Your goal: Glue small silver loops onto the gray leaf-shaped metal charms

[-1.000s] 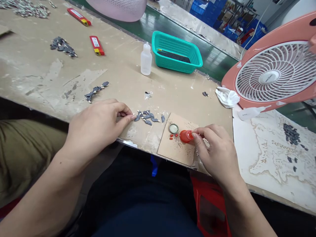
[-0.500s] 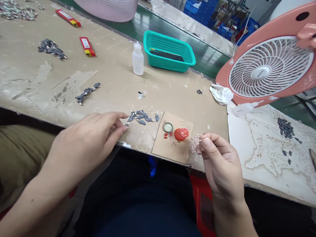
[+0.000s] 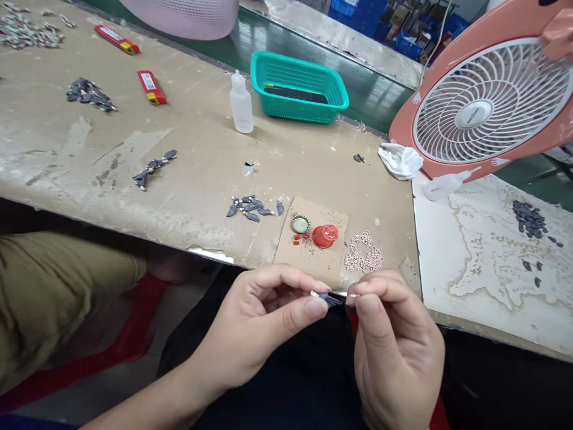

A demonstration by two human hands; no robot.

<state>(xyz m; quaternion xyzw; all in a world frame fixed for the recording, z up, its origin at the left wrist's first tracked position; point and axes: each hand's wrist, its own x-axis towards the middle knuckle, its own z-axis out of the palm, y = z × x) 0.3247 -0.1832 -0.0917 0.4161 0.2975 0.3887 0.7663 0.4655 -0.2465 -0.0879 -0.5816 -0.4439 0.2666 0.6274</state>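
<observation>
Between the thumb and index finger of my left hand (image 3: 273, 322) is a small dark grey wing-shaped piece (image 3: 330, 299) with a whitish tip. My right hand (image 3: 396, 334) is closed in a pinch on a tiny pale bit, perhaps a bead, held close to the piece's right end. Whether the two touch I cannot tell. Beyond my hands, a cardboard square (image 3: 313, 266) carries a red cap-like container (image 3: 325, 236) with a glossy top and a bottle cap (image 3: 300, 224). Pinkish beads (image 3: 364, 258) lie scattered to its right, and several similar grey pieces (image 3: 253, 206) to its left.
A squeeze bottle (image 3: 242, 104) stands before a green basket (image 3: 299, 110). An orange fan (image 3: 474, 113) is at the right, near a crumpled white cloth (image 3: 400, 161) and more dark pieces (image 3: 529, 219). Red cutters (image 3: 152, 88) lie left. Someone's leg (image 3: 58, 292) is beside me.
My left hand has come away from the grey pile, moving right with one grey piece. My right hand has come lower and inward, so both hands now meet over my lap.
</observation>
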